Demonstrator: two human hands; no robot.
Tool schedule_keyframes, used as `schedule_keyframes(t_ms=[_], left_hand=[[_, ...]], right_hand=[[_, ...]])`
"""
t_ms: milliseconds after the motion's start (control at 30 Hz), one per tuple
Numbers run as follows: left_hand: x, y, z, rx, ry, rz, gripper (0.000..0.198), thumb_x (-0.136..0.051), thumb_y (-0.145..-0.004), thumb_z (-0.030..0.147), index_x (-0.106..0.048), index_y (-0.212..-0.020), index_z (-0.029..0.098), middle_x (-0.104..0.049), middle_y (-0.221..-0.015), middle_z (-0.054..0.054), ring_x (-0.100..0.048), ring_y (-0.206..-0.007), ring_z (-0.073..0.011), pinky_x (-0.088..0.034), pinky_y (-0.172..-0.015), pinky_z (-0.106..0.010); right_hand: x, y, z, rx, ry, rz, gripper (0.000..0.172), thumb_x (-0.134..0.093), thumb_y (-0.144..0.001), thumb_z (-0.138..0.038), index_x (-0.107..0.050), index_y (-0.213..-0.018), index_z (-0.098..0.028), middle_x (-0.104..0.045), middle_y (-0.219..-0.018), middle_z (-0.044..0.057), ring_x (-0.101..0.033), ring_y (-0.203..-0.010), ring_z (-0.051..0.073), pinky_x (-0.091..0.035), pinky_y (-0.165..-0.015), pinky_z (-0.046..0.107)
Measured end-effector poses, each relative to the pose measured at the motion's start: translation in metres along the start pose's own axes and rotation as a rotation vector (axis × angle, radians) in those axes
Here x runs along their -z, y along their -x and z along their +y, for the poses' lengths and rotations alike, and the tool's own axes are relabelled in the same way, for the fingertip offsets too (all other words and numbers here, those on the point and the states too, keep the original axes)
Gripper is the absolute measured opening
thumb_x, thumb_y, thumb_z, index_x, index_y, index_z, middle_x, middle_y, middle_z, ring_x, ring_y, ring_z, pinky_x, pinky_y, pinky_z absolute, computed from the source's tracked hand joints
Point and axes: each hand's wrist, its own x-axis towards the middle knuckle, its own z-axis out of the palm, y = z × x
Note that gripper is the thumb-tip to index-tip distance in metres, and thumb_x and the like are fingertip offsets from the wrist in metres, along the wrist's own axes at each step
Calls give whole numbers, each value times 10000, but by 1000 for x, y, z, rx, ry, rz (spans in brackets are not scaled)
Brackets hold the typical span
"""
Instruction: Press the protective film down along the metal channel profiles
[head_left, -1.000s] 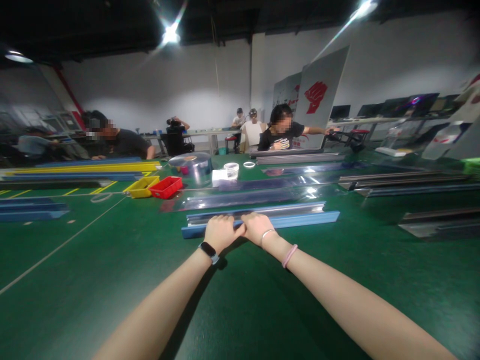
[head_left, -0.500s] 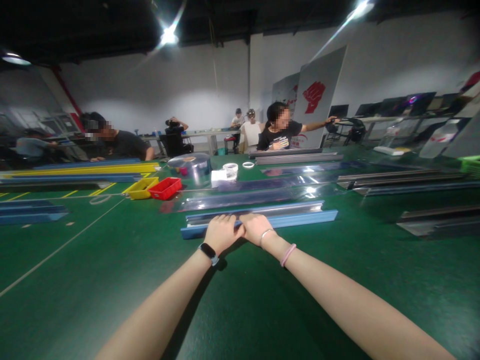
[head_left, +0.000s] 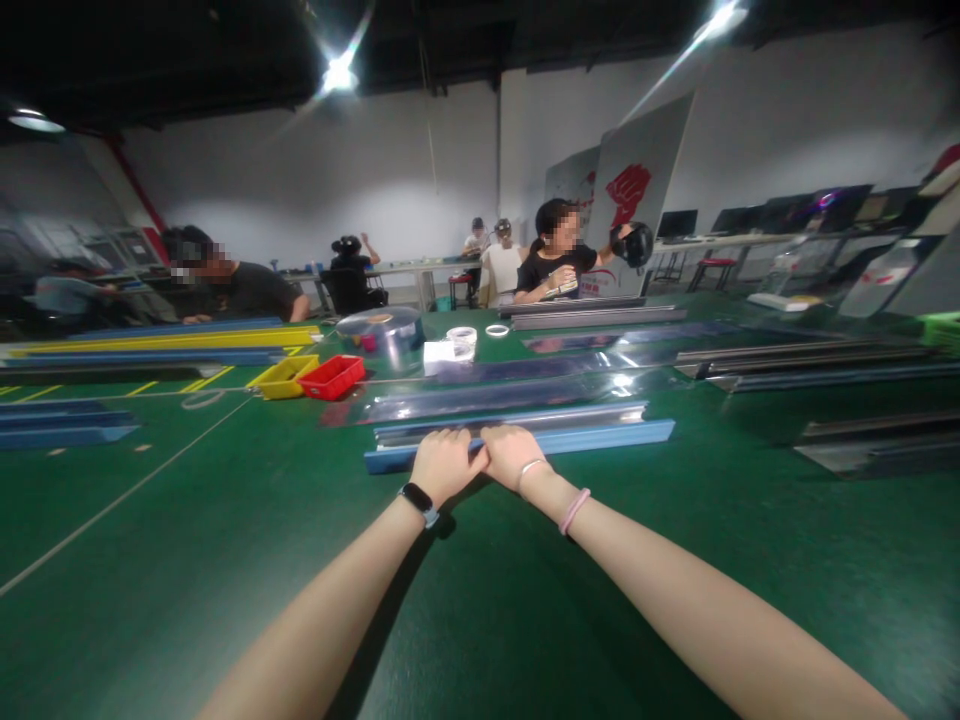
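A long blue channel (head_left: 592,438) lies lengthwise across the green table (head_left: 480,630), in front of the wearer, its inside shiny and silvery. The left hand (head_left: 444,466) and right hand (head_left: 516,457) both rest on it near the middle, side by side, thumbs meeting at its near side. On each hand the fingers are bent and pressed together over the channel; their tips are hidden, so I cannot tell whether they pinch the wall or only bear down on it. The left wrist wears a smartwatch (head_left: 418,503) with a dark screen, the right a silvery bracelet (head_left: 531,467) and a pink band (head_left: 575,510).

Just beyond the channel lies a glossy clear strip (head_left: 487,397). Farther back are a white ring (head_left: 496,330) and a big roll of clear film (head_left: 397,338), with a red tray (head_left: 337,384) and a yellow tray (head_left: 289,386) touching to their left. Dark profiles (head_left: 810,358) lie to the right — blue ones (head_left: 64,432) to the left.

Across the table a person in a black T-shirt (head_left: 536,272) holds up a dark object (head_left: 634,247) (blurred, hard to name). Behind, a grey panel (head_left: 664,150) carries a red raised fist (head_left: 628,193) — the nearest thing to a logo here. A bottle (head_left: 892,275) at far right bears red marks, too blurred to read
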Motion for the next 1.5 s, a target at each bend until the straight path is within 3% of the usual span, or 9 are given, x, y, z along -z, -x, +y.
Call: schedule_keyframes(t_ms=[267,567,967,1200,1500], left_hand=[[0,-1,0,25,28,-13,366,-342,-786,430,-544,-685,141,-596,-712,-89,-546,-690,-194,-353,-662,-308],[1,1,1,25,12,-16,354,-354,-780,427,-549,-692,145,-595,-713,-86,-541,-697,-195,-354,-660,-305],[1,0,2,44,5,-21,378,-346,-782,442,-560,-704,140,-594,-708,-89,-542,-708,-194,-363,-676,-302],[2,1,1,23,-2,-8,371,-341,-785,436,-553,-700,145,-591,-693,-78,-540,-699,-194,-363,-672,-305],[2,1,0,20,5,-14,365,-340,-788,424,-550,-687,142,-592,-694,-82,-539,-697,-192,-363,-663,-298]], right_hand=[[-2,-2,4,24,-13,-53,209,-385,-746,-331,-487,-831,-169,-599,-821,89,-546,-788,198,-354,-696,280],[-6,1,-2,-19,20,31,178,-390,-736,-286,-492,-794,-151,-594,-790,107,-542,-767,208,-343,-721,305],[1,-1,7,-13,8,-69,222,-373,-763,-326,-502,-848,-166,-604,-845,98,-547,-812,200,-363,-708,285],[-2,1,7,28,-26,-17,197,-387,-756,-298,-517,-809,-160,-602,-836,88,-537,-806,189,-356,-725,275],[-2,-1,9,27,-26,-47,218,-373,-753,-338,-512,-817,-183,-604,-821,68,-549,-794,192,-363,-696,277]])
